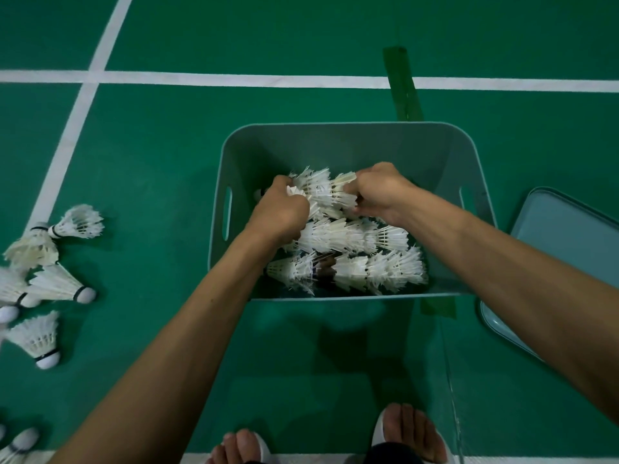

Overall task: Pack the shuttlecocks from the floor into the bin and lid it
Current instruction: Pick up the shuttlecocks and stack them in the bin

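Note:
A teal bin (335, 142) stands on the green court floor, holding several white feather shuttlecocks (361, 259) stacked in rows. Both my hands are inside it. My left hand (278, 209) grips one end of a stack of shuttlecocks (321, 192) near the bin's back, and my right hand (378, 192) grips the other end. The bin's teal lid (566, 249) lies flat on the floor to the right. Several loose shuttlecocks (53, 283) lie on the floor at the left.
White court lines (214, 78) cross the floor behind the bin and run down the left. A strip of green tape (402, 85) runs under the bin. My two feet in white sandals (408, 433) stand at the bottom edge.

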Motion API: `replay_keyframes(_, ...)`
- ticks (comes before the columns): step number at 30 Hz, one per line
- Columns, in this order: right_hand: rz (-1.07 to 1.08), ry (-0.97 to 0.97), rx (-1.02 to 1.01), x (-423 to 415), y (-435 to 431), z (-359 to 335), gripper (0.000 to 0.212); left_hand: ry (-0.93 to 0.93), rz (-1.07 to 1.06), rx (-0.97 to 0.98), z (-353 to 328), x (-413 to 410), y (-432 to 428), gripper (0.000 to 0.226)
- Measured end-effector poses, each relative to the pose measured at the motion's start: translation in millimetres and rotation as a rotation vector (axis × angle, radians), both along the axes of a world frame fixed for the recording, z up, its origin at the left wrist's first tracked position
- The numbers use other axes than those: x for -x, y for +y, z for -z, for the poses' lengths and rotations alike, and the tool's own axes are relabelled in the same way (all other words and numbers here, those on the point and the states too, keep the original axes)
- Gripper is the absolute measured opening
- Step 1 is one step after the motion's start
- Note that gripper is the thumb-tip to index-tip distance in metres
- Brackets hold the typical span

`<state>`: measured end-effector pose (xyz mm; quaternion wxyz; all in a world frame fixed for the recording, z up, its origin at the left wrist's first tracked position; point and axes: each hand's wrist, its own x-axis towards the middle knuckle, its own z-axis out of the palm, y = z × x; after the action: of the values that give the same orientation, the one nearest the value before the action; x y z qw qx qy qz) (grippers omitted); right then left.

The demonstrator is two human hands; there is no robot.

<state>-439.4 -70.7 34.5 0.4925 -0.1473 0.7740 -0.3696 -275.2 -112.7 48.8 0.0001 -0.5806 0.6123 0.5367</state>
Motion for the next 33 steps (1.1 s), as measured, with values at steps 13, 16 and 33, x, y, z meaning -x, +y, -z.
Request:
replay_keyframes(13, -0.079, 0.377, 0.007, 2.6, 7.8, 7.3, 0.022, 0.051, 0.041, 0.144, 2.6, -5.7, 5.0, 0.062)
replay_keyframes(16, -0.126, 0.477, -0.015, 2.8, 10.6, 3.4, 0.031, 0.031, 0.093, 0.149, 3.8, -7.7, 1.4, 0.065)
replay_keyframes(33, -0.2, 0.326, 0.236, -2.2, 72.5, -46.1, 0.026, 0.014, 0.182, 0.365, -20.1, -5.8, 23.6, 0.057)
